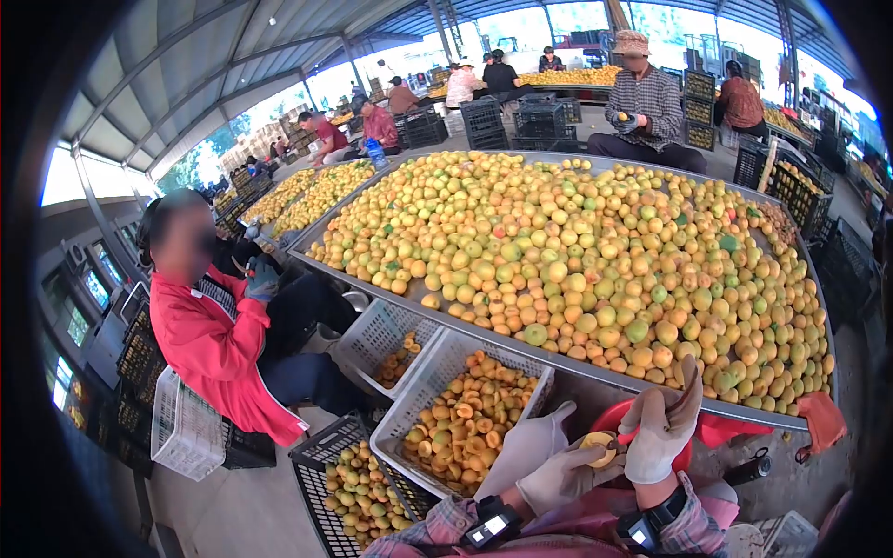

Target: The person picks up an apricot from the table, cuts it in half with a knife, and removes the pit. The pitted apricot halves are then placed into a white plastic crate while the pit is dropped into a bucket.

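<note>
Close in: left gloved hand (pixel 549 470) clamped on split apricot (pixel 598 448), held over red basin (pixel 714 430). Right gloved hand (pixel 659 435) curled against same fruit, grip not readable. From left: black crate (pixel 312 462) of whole apricots, then white basket (pixel 419 386) heaped with cut halves, smaller white basket (pixel 367 335) behind it holding a few. Beyond, long metal table (pixel 577 367) piled with yellow-green apricots.

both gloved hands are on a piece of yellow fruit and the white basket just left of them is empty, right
No. The left hand and right hand are on the yellow fruit, but the white basket left of them is not empty: the head view shows it full of fruit halves.
</note>
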Demonstrator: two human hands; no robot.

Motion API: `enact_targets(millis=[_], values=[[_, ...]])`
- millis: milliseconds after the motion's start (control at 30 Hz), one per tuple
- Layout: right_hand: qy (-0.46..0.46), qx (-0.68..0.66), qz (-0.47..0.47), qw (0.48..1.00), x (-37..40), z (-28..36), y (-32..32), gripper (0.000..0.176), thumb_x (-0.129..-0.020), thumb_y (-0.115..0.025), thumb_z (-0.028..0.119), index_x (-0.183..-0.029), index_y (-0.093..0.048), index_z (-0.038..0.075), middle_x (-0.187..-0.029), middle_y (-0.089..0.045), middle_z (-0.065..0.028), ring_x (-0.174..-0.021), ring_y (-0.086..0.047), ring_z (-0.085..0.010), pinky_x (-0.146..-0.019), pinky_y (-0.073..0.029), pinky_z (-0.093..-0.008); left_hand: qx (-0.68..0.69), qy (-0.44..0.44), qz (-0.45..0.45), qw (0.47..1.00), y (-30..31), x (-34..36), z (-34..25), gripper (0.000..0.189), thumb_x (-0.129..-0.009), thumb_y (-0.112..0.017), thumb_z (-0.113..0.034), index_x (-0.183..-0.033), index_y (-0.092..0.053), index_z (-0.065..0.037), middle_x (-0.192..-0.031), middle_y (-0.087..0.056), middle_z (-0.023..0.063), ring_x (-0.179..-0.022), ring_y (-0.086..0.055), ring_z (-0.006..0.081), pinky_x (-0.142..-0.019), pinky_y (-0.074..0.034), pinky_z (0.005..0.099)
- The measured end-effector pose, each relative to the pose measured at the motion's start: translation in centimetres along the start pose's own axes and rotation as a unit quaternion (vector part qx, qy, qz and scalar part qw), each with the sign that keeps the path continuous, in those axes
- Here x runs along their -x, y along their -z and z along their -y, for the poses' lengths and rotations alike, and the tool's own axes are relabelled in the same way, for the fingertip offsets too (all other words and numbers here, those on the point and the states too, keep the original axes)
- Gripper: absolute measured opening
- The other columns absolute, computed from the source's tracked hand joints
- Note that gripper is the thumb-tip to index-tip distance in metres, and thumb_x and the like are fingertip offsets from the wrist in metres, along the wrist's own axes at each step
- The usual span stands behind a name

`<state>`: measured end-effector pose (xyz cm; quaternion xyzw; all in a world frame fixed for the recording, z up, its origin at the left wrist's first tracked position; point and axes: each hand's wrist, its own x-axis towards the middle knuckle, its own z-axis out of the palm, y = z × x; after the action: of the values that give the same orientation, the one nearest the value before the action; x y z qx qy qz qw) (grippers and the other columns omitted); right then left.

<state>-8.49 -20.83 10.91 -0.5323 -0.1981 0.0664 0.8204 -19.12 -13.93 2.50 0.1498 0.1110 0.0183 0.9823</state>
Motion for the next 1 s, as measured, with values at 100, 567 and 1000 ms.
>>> enact_targets(millis=[100, 567, 1000], values=[[0.034, -0.006, -0.001, 0.999, 0.6, -0.4, 1.0, 0.054, -0.092, -0.046, 0.001, -0.143, -0.030, -0.003, -0.059, -0.052, -0.0035, -0.044, -0.048, -0.0102, -0.044, -0.041, -0.0218, -0.028, -0.017, 0.037, 0.999, 0.2, -0.6, 0.7, 0.034, -0.100, -0.052, -0.013, -0.132, -0.045, -0.002, -0.130, -0.053, 0.0129, -0.120, -0.056, 0.0224, -0.107, -0.045, 0.0339], [-0.126, -0.047, -0.008, 0.991, 1.5, 0.3, 3.6, 0.016, -0.098, -0.045, 0.013, -0.096, -0.055, 0.000, -0.056, -0.039, 0.0000, -0.045, -0.041, -0.0106, -0.042, -0.035, -0.0267, -0.155, -0.012, -0.009, 0.988, -1.3, -1.0, 1.1, 0.038, -0.098, -0.057, -0.014, -0.134, -0.045, -0.005, -0.121, -0.059, 0.0067, -0.106, -0.063, 0.0174, -0.093, -0.053, 0.0296], [-0.056, -0.112, 0.043, 0.991, 0.2, 2.5, 6.2, 0.017, -0.097, -0.044, 0.011, -0.084, -0.050, 0.002, -0.058, -0.040, 0.0007, -0.045, -0.037, -0.0095, -0.040, -0.035, -0.0260, -0.384, -0.028, -0.083, 0.919, -4.9, -0.4, 1.2, 0.038, -0.090, -0.064, -0.011, -0.127, -0.052, -0.008, -0.096, -0.063, 0.0024, -0.079, -0.062, 0.0104, -0.061, -0.048, 0.0232]])
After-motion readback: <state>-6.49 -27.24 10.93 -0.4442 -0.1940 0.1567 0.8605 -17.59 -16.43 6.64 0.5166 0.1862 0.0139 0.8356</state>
